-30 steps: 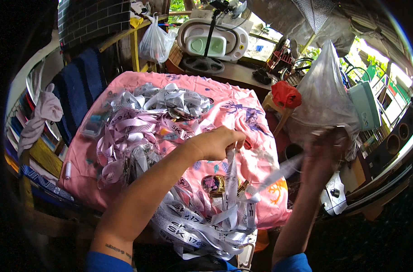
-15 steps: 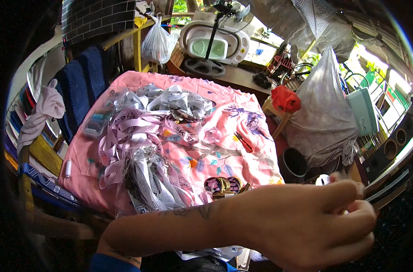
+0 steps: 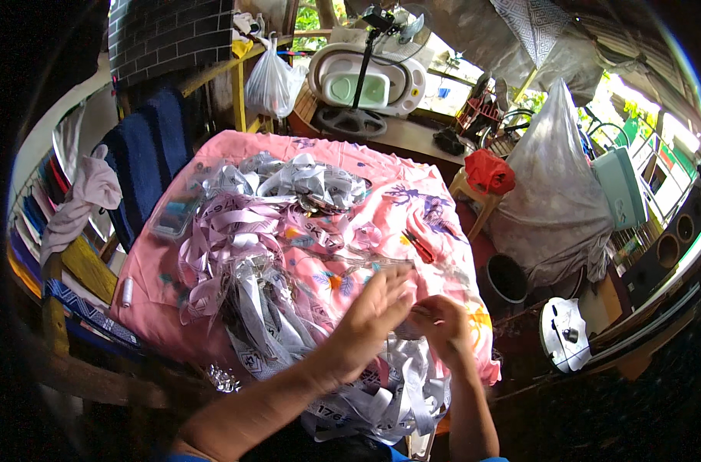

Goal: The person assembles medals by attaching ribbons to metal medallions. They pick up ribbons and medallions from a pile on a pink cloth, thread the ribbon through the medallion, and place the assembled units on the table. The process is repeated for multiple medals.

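Observation:
My left hand (image 3: 372, 317) is held over the near part of the pink cloth, fingers stretched out, somewhat smeared by motion. Close beside it, my right hand (image 3: 446, 327) has its fingers bent together at a small greyish thing, mostly hidden between the two hands. Below both hands, white and grey printed ribbons (image 3: 412, 389) hang in loops at the table's near edge. A clear plastic bag of grey ribbons (image 3: 262, 308) lies left of my left forearm. Behind it are lilac printed ribbons (image 3: 235, 223) and a pile of grey ribbons (image 3: 312, 179).
Red-handled pliers (image 3: 419, 246) lie on the pink cloth (image 3: 396, 162). A white thread spool (image 3: 127, 292) and a clear box (image 3: 173, 218) are at left. A dark bucket (image 3: 506, 277), a white-topped stool (image 3: 563, 335) and a red bag (image 3: 489, 171) stand at right.
My left arm has drawn back from the far lower right to above the near table edge. My right hand has come into view beside it. The gold-and-black round pieces are now hidden.

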Available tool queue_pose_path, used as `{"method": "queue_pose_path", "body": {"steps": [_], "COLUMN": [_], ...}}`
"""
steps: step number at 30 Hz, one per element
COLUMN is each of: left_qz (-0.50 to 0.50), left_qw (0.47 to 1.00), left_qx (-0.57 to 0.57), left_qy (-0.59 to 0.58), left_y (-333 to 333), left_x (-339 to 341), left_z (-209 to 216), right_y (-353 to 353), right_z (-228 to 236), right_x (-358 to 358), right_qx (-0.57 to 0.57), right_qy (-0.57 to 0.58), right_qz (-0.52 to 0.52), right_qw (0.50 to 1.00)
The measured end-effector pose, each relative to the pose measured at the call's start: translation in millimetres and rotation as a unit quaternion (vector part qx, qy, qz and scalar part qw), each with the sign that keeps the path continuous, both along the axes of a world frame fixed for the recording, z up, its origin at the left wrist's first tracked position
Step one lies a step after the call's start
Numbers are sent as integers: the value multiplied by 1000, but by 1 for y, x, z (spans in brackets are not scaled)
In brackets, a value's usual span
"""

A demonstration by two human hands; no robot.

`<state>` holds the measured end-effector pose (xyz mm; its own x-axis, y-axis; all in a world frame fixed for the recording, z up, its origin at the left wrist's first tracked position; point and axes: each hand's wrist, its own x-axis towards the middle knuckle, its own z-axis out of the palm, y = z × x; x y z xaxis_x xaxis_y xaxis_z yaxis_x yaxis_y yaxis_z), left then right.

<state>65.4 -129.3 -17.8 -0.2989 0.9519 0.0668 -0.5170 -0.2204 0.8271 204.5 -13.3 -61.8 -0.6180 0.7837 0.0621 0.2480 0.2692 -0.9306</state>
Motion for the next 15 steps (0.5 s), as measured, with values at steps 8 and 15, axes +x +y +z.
{"method": "queue_pose_path", "body": {"steps": [8, 15], "left_qz": [194, 135], "left_qw": [953, 955], "left_qx": [-232, -122], "left_qy": [34, -236], "left_y": [37, 36], "left_x": [36, 31], "left_z": [-100, -114], "right_y": [14, 11], "right_z": [-53, -45], "right_x": [-12, 1], "right_qx": [321, 185], "right_qy": [-132, -233], "right_qz": [-71, -27], "right_qw": [935, 954]}}
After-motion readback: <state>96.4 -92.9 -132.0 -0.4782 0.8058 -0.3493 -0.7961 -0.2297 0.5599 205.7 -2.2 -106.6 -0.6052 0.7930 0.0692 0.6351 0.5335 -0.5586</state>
